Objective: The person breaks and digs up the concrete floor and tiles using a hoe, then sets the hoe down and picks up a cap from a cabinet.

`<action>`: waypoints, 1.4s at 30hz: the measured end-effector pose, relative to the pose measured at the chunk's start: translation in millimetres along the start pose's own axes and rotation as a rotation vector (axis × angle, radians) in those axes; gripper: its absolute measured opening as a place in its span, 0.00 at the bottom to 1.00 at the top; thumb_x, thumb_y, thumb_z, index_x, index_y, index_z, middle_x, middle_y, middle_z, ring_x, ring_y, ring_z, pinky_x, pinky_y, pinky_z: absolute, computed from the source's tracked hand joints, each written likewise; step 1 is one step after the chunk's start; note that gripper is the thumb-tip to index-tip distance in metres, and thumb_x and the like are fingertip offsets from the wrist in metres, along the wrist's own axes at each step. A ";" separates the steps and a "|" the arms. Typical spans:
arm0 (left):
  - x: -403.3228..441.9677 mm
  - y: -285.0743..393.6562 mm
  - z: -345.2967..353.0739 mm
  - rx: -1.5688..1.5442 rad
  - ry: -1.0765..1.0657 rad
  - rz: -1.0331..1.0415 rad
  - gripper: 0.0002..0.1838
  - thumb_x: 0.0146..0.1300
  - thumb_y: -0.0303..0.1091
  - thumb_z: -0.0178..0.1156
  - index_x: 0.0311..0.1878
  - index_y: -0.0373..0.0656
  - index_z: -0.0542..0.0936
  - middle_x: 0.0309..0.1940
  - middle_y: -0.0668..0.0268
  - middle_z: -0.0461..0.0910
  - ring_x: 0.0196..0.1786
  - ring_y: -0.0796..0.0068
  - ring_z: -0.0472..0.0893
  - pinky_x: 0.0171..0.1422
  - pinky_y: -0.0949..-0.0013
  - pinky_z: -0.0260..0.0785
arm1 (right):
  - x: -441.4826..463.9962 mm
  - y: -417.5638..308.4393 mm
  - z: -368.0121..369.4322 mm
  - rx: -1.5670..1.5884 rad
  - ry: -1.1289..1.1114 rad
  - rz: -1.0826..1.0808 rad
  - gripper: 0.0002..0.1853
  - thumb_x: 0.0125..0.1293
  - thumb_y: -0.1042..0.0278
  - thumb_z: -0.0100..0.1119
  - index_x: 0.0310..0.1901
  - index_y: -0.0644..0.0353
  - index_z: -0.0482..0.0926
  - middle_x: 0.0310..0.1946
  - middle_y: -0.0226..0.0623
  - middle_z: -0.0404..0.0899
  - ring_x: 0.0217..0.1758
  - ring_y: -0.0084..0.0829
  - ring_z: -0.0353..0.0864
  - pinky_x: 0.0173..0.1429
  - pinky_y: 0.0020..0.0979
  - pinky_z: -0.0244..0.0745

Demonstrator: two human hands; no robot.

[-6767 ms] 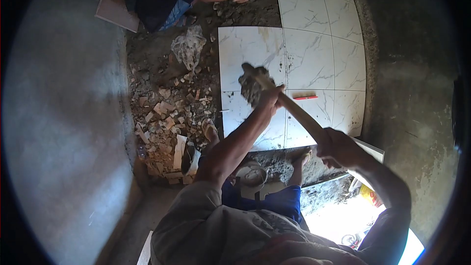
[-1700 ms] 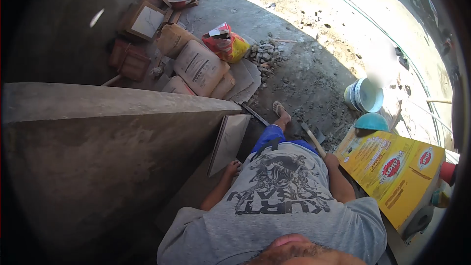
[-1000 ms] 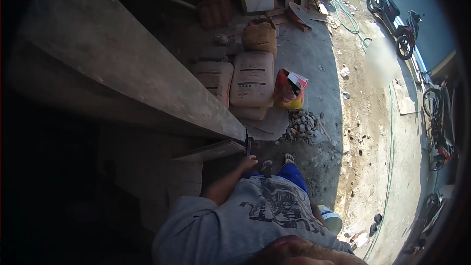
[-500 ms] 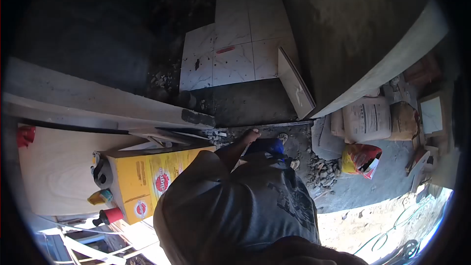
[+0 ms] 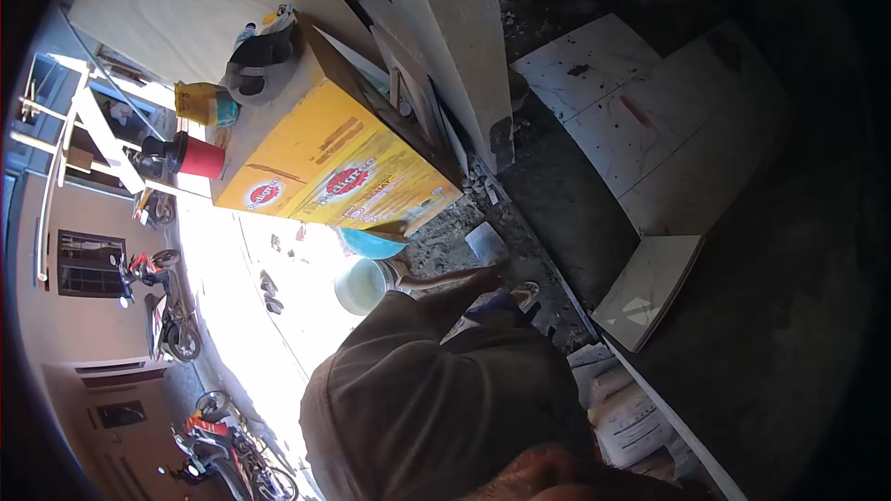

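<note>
My left hand (image 5: 486, 279) reaches out past my grey shirt (image 5: 445, 390), low over the floor. It is dark and small in the head view, and its fingers do not show clearly. Close to it lies a pale flat piece (image 5: 485, 244) on the rubble-strewn ground. A whitish bucket (image 5: 362, 286) stands to the left of my forearm, with a turquoise basin (image 5: 371, 243) just behind it. Below the hand, a sandalled foot (image 5: 526, 293) shows. My right hand is hidden.
A yellow Pedigree box (image 5: 343, 167) carries a red cup-like item (image 5: 200, 157) and a dark cap-like item (image 5: 260, 60). Marble-look tiles (image 5: 613, 121) cover part of the inner floor; one loose tile (image 5: 650, 283) leans near the threshold. Cement-type bags (image 5: 626, 417) and motorbikes (image 5: 172, 311) flank me.
My view has swung left and tilted. The yellow box now sits nearer the middle, the bucket, basin and motorbikes have come into view, and the tiled floor has shifted right.
</note>
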State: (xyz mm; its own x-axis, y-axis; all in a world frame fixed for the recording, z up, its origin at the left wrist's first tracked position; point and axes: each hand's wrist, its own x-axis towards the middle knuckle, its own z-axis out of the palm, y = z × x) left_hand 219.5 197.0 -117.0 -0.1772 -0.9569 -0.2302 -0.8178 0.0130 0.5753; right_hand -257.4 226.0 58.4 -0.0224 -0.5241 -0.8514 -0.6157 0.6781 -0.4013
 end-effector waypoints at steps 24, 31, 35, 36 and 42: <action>-213.6 -92.4 -761.4 0.664 1.083 -1.215 0.20 0.62 0.41 0.50 0.50 0.36 0.75 0.48 0.46 0.75 0.52 0.46 0.75 0.54 0.53 0.68 | 244.5 -276.9 -130.7 -0.889 -0.290 -0.543 0.14 0.60 0.67 0.53 0.46 0.62 0.77 0.40 0.45 0.78 0.42 0.41 0.79 0.47 0.38 0.74; -152.4 -31.0 -729.8 0.354 1.013 -1.708 0.20 0.58 0.47 0.55 0.36 0.38 0.83 0.42 0.50 0.80 0.48 0.53 0.79 0.50 0.54 0.71 | 266.8 -385.5 -220.9 -0.445 -0.345 -0.194 0.14 0.60 0.64 0.55 0.45 0.61 0.77 0.36 0.40 0.79 0.38 0.35 0.79 0.41 0.35 0.74; -147.7 -45.3 -741.9 0.559 0.972 -1.741 0.18 0.56 0.43 0.56 0.42 0.40 0.81 0.51 0.51 0.74 0.51 0.51 0.77 0.53 0.55 0.70 | 263.6 -443.4 -255.9 0.124 -0.398 -0.039 0.14 0.61 0.63 0.56 0.45 0.60 0.77 0.34 0.38 0.79 0.35 0.32 0.79 0.37 0.33 0.74; -136.0 -25.7 -746.3 0.670 1.035 -1.680 0.18 0.55 0.43 0.57 0.43 0.41 0.81 0.50 0.51 0.74 0.50 0.51 0.77 0.52 0.55 0.70 | 267.2 -458.6 -257.6 0.174 -0.372 -0.085 0.14 0.61 0.62 0.56 0.45 0.60 0.77 0.33 0.37 0.79 0.35 0.31 0.79 0.36 0.32 0.74; -90.2 61.0 -773.3 0.802 2.083 -1.085 0.17 0.55 0.30 0.60 0.47 0.31 0.76 0.49 0.44 0.72 0.41 0.53 0.80 0.44 0.57 0.73 | 261.8 -624.0 -203.7 -0.448 -0.132 -1.099 0.17 0.64 0.60 0.55 0.45 0.67 0.76 0.36 0.43 0.79 0.41 0.37 0.78 0.47 0.35 0.72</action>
State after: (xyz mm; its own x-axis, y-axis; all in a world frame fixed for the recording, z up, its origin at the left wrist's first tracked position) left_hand 609.0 59.6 545.8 0.3491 0.3575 0.8662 -0.2674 -0.8479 0.4577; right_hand -39.4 -439.3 154.7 0.7536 -0.6363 -0.1646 -0.4752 -0.3545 -0.8053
